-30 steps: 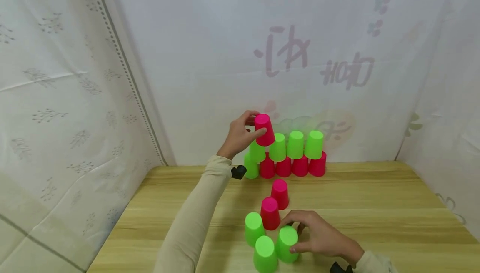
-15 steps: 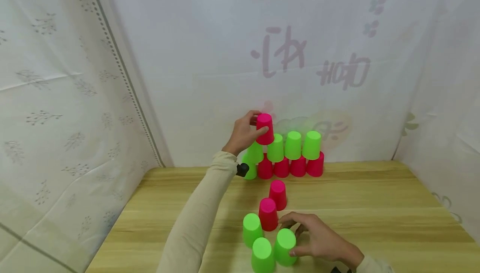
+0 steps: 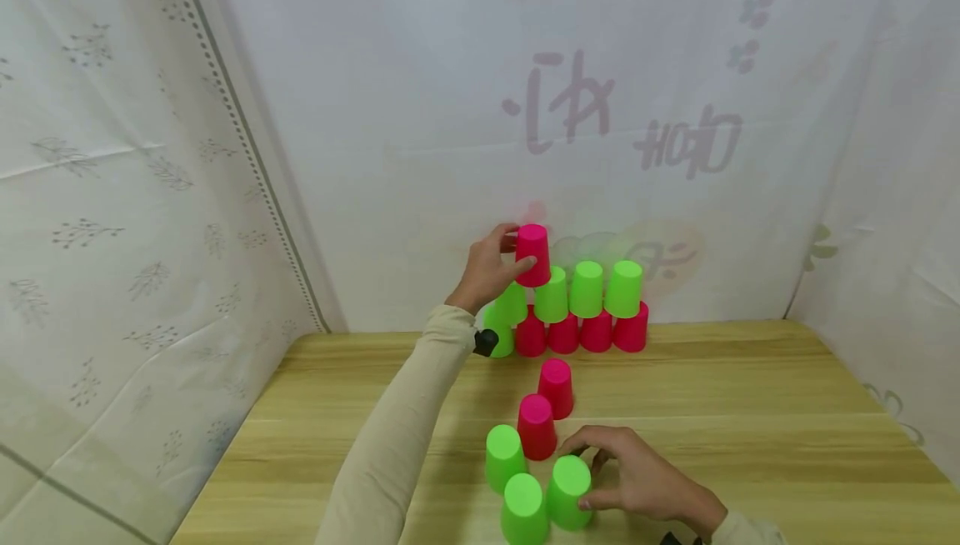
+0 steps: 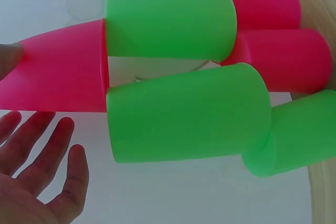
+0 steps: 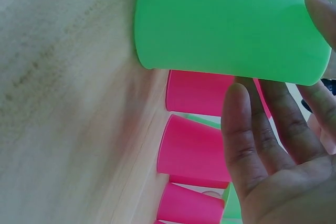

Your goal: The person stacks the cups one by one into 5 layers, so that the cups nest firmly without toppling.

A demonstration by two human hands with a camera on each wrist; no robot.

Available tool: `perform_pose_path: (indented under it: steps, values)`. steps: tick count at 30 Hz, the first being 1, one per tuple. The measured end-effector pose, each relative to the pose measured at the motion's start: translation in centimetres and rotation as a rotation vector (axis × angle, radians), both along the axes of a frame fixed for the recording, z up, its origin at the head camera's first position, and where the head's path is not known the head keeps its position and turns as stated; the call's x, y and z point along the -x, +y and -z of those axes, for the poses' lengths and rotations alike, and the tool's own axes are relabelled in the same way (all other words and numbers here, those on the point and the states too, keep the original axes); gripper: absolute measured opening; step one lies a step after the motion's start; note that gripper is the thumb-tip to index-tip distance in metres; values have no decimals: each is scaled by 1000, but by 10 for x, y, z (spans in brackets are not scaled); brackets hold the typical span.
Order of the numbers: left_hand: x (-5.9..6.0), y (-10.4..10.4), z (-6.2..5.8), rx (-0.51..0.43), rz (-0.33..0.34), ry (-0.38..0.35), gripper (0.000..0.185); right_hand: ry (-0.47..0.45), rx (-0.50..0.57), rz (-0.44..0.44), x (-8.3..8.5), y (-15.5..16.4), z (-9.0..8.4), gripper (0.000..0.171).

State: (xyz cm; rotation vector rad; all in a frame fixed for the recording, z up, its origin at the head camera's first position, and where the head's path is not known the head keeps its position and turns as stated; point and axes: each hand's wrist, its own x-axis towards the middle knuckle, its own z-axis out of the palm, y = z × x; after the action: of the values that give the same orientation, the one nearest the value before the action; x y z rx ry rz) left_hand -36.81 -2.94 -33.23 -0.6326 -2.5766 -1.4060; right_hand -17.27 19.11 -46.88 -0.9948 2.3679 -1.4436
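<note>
At the back of the wooden table [image 3: 750, 428] stands a stack of upside-down cups: a bottom row of pink cups [image 3: 581, 332] with a green one at its left end, and a row of green cups [image 3: 587, 288] on top. My left hand [image 3: 517, 247] pinches a pink cup [image 3: 532, 255] upright on the left end of the green row; in the left wrist view this pink cup [image 4: 58, 72] has my thumb on it and the other fingers [image 4: 47, 150] spread below. Near me, my right hand [image 3: 600, 474] grips a green cup [image 3: 568, 491] [image 5: 226, 24] standing on the table.
Loose upside-down cups stand beside my right hand: two pink ones [image 3: 557, 387] [image 3: 537, 426] and two green ones [image 3: 503, 457] [image 3: 523, 508]. White printed cloth [image 3: 150, 195] walls the table on the left, back and right.
The pink cup in my left hand has gone from slightly tilted to upright on the green row. My right hand stays on the green cup, hardly moved.
</note>
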Motion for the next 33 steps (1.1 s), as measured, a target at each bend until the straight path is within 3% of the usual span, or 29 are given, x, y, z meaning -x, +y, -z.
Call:
perform_pose_path:
  steps: [8,15,22,28,33]
  values:
    - [-5,-15,7,20,-18,11,59,65,10,-25,3,2,-2,45]
    - [-19,-37,13,40,-13,74,59,56,-3,-34,10,10,-14,42]
    - [-44,-58,31,-10,-9,91,54,111,-26,-14,20,20,-36,40]
    - [-70,-65,54,-45,7,84,50,160,-58,36,29,29,-53,40]
    - [-90,-71,66,-63,12,78,46,194,-78,75,38,30,-72,41]
